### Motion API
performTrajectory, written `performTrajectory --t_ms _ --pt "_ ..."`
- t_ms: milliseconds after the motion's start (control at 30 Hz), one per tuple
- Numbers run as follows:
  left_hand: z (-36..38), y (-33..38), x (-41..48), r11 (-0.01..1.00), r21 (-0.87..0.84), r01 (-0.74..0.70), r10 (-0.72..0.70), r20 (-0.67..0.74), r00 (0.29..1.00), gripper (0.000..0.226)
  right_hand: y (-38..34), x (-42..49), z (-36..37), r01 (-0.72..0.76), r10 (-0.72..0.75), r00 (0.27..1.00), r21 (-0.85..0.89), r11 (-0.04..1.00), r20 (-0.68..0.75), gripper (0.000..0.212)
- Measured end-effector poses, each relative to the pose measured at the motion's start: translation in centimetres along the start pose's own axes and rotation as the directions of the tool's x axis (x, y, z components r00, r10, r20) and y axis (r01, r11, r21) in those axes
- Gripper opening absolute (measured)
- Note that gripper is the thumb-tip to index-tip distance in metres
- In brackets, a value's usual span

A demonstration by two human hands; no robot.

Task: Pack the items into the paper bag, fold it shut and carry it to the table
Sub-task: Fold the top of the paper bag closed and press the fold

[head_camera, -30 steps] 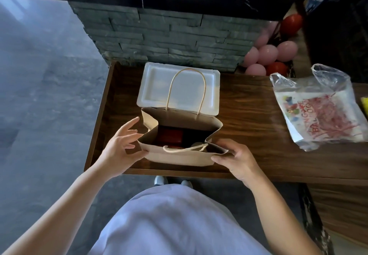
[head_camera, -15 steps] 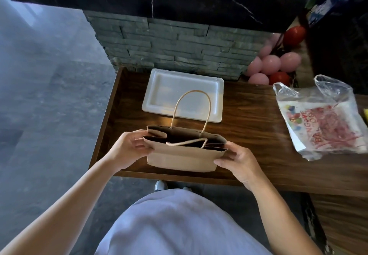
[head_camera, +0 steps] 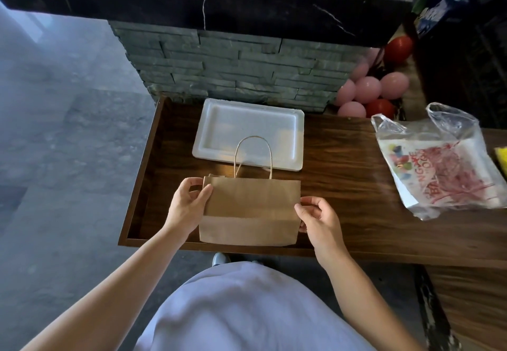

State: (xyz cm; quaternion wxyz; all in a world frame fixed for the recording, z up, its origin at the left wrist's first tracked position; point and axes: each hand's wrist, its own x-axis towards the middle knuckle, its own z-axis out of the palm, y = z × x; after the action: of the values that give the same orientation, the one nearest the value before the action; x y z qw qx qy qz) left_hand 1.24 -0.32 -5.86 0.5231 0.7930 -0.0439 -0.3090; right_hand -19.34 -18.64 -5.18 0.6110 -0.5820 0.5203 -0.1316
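From the head view, a brown paper bag (head_camera: 249, 210) sits on the dark wooden bench (head_camera: 343, 186), close to the near edge. Its top is pressed flat and closed, and a crease runs across the middle of its front. One twisted paper handle (head_camera: 253, 155) loops up from the top of the bag. The left hand (head_camera: 189, 202) pinches the bag's top left corner, thumb on the front and fingers curled behind. The right hand (head_camera: 318, 219) is bent around the bag's right edge, with its fingertips touching the paper. Just behind the bag lies a white foam tray (head_camera: 248, 134), flat on the bench, and the handle stands in front of it. Well to the right of the bag lies a clear plastic bag (head_camera: 439, 161) with red print on it. Behind the bench, far to the right of the bag, sit pink and red balloons (head_camera: 370, 92) beside a grey stone wall (head_camera: 233, 68).
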Motion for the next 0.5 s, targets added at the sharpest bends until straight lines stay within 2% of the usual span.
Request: performTrajectory --t_ms 67,133,200,300,400,500 --pt "0.1 -0.3 0.0 0.999 0.029 0.027 -0.026 -0.030 0.999 0.031 0.2 0.0 0.2 0.000 -0.002 1.000 -0.100 0.995 -0.022 0.022" --pt "0.1 -0.4 0.0 0.997 0.081 0.001 0.000 -0.021 1.000 0.036 0.4 0.2 0.3 0.056 -0.063 0.997 -0.193 0.980 -0.034 0.031" --pt "0.0 -0.5 -0.2 0.974 0.198 -0.108 0.108 0.015 0.994 0.039 0.3 0.2 0.4 0.152 -0.162 0.987 -0.272 0.950 -0.017 0.038" --pt "-0.2 -0.6 -0.4 0.914 0.308 -0.265 0.259 0.062 0.964 0.043 0.0 0.2 0.7 0.208 -0.216 0.976 -0.328 0.921 0.014 0.027" --pt "-0.7 -0.9 -0.6 0.851 0.354 -0.388 0.370 0.122 0.921 0.036 0.2 -0.1 0.3 0.224 -0.182 0.972 -0.354 0.908 0.148 0.019" --pt "-2.0 -1.8 -0.7 0.760 0.417 -0.499 0.413 0.283 0.865 0.030 1.1 -0.1 -0.2 0.222 -0.128 0.965 -0.457 0.861 0.227 0.037"
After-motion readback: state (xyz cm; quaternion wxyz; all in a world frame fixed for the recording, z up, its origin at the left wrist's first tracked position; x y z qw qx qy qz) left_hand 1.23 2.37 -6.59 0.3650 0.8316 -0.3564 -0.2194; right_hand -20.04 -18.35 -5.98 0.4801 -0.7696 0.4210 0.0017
